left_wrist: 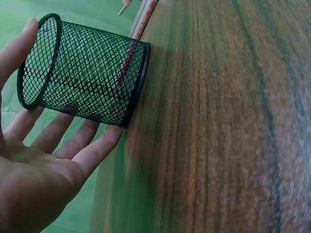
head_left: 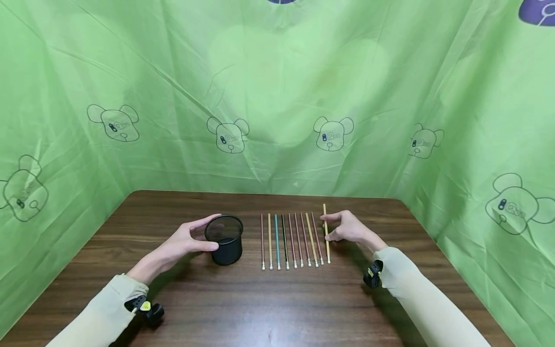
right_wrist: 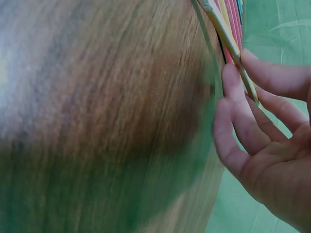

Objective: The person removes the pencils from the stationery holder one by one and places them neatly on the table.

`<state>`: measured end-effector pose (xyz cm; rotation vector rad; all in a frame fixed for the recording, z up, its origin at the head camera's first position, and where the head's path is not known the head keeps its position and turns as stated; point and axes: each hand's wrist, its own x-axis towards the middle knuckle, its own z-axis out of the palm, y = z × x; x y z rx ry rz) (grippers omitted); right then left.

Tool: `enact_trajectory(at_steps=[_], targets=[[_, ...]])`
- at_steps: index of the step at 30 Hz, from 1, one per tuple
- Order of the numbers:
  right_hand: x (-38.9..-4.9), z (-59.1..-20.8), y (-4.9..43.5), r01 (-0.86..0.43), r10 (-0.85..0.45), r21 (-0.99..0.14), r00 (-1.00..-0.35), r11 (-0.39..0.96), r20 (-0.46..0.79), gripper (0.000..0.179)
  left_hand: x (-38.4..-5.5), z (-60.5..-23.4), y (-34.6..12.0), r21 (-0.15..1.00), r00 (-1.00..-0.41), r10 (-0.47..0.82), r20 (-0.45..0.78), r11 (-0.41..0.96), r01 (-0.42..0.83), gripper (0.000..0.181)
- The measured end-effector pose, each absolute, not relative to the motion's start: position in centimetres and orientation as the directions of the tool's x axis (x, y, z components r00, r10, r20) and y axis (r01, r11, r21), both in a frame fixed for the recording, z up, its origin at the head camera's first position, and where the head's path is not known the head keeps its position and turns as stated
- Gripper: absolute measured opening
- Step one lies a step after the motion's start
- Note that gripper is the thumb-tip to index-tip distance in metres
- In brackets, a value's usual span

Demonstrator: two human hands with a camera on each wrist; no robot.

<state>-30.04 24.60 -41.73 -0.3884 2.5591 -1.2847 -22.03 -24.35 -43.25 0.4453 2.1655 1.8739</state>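
Observation:
A black mesh pencil cup (head_left: 227,253) stands upright on the wooden table, left of a row of pencils. My left hand (head_left: 184,245) holds it from the left, thumb at the near side and fingers behind. In the left wrist view the fingertips touch the cup's mesh wall (left_wrist: 90,73). At the right end of the row, my right hand (head_left: 350,228) pinches a yellow pencil (head_left: 327,248) between thumb and fingers. Its eraser end points toward me. The right wrist view shows this pencil (right_wrist: 224,31) along the thumb tip.
Left of the held pencil, several pencils lie side by side, erasers toward me: mostly dark red ones, some yellow, a teal pencil (head_left: 277,241) and a black pencil (head_left: 284,241). Green fabric (head_left: 277,168) hangs behind and beside the brown table (head_left: 260,308).

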Motion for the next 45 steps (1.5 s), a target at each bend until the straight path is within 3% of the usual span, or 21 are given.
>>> enact_trajectory(at_steps=[17,45], targets=[[-30.7,-41.9,24.2,-0.157,-0.379,-0.728,-0.913,0.668,-0.151,0.062,-21.9,-43.2,-24.3,0.984,-0.927,0.376,0.000,0.165,0.067,0.086],[-30.5,-42.1,23.1,-0.093,-0.355,-0.754,-0.915,0.650,-0.193,0.063,-21.9,-42.8,-24.4,0.962,-0.933,0.361,0.009,0.250,0.107,0.081]])
